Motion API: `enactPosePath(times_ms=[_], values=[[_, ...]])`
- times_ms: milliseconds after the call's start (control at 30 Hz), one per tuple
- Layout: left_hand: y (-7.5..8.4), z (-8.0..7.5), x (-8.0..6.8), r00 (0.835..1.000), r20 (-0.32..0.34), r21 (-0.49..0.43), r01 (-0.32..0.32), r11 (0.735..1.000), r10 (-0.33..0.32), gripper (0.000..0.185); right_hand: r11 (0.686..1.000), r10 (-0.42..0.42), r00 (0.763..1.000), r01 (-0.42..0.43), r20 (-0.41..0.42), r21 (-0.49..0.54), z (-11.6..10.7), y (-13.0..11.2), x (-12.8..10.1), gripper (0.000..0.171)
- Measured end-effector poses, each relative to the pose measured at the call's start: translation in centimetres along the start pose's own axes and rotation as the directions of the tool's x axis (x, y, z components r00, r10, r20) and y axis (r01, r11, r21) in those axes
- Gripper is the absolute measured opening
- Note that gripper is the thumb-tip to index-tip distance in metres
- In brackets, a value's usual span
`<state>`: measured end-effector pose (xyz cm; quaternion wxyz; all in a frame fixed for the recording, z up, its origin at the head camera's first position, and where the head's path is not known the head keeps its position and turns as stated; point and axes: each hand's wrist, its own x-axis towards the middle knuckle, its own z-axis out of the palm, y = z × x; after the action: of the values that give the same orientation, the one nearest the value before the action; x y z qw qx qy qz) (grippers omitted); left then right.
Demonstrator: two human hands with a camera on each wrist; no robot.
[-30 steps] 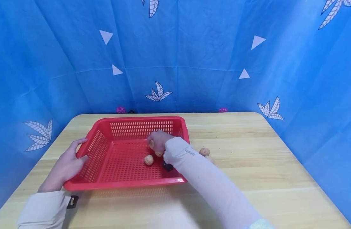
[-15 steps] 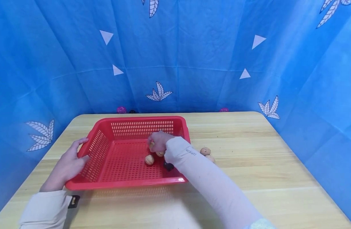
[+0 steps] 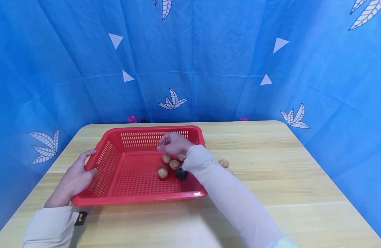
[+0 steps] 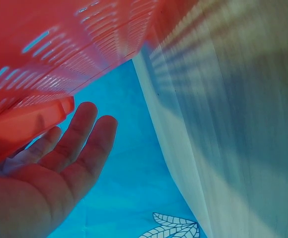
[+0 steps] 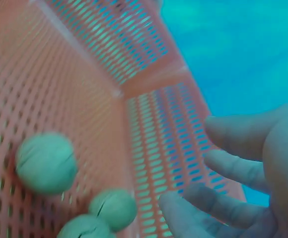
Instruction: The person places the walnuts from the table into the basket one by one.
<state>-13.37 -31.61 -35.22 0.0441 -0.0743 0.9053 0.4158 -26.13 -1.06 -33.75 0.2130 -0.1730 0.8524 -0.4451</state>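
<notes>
My left hand [image 3: 73, 181] holds the left rim of a red perforated plastic basket [image 3: 139, 199], its thumb inside the wall. In the left wrist view, the other fingers [image 4: 104, 136] stretch along the outside, and the basket's left end appears raised off the table. Several walnuts [image 3: 162, 173] lie grouped in the right half of the basket. Above them, near the back wall, hovers my right hand [image 3: 175, 143]. Its fingers are spread and loosely bent with nothing between them in the right wrist view, where walnuts [image 5: 47, 163] lie below on the basket floor.
Two more walnuts [image 3: 223, 163] lie on the wooden table [image 3: 271, 193] just right of the basket, partly behind the right sleeve. A blue patterned curtain [image 3: 221, 69] encloses the table at the back and sides. A black device [image 3: 181, 174] sits at the right wrist.
My right hand has let go of a walnut, which now lies with the others in the basket, and has risen slightly toward the back wall. The left hand keeps its hold.
</notes>
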Motion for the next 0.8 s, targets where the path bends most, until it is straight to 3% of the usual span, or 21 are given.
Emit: enactPosePath(times_ms=[167, 300, 400, 600, 800], values=[[0.0, 0.1, 0.2, 1.000, -0.001, -0.008, -0.002, 1.000, 0.002, 0.089, 0.980, -0.067, 0.998, 0.068, -0.013, 0.188, -1.1, -0.1, -0.1, 0.026], [0.0, 0.3, 0.2, 1.000, -0.003, -0.005, 0.000, 1.000, 0.000, 0.089, 0.926, -0.097, 0.994, 0.107, -0.046, 0.363, -2.3, 0.2, -0.5, 0.026], [0.0, 0.4, 0.1, 1.000, -0.007, 0.003, 0.005, 1.000, -0.005, 0.090, 0.891, -0.110, 0.991, 0.134, -0.080, 0.434, -3.2, 0.8, -1.1, 0.028], [-0.1, 0.4, -0.1, 1.000, -0.020, 0.010, 0.000, 1.000, 0.001, 0.089, 0.857, -0.141, 0.980, 0.190, -0.138, 0.479, -5.4, 2.2, -2.6, 0.032], [-0.1, 0.1, -0.1, 1.000, -0.024, 0.010, -0.006, 1.000, 0.006, 0.087, 0.867, -0.140, 0.972, 0.214, -0.191, 0.451, -7.4, 3.5, -4.5, 0.033]])
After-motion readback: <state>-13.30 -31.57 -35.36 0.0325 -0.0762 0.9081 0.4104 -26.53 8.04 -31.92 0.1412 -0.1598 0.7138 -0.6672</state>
